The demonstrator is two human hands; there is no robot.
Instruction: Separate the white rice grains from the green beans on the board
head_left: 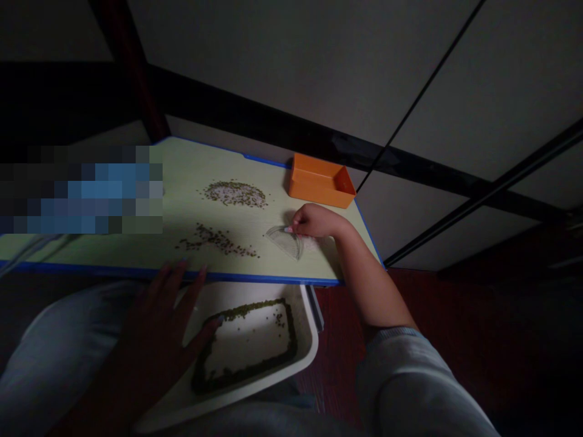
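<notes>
My right hand [314, 220] is closed, pinching a clear semicircular protractor [283, 243] by its edge near the yellow tabletop. Some small pale grains [314, 243] lie just under that hand. Left of the protractor spreads a loose line of dark beans [218, 241], and behind it is a thicker pile of mixed green and pale beans [234, 194]. My left hand [168, 309] holds nothing; its fingers are spread over the table's front edge and the white plastic basin [310, 340]. Inside the basin, green beans [246, 309] lie mostly along the edges of the bottom.
An orange open box [321, 180] stands at the table's back right corner. The yellow table [182, 158] has a blue rim. Pale cabinet panels [310, 60] rise behind it. A pixelated patch covers the table's left end. Dark red floor [337, 352] shows at right.
</notes>
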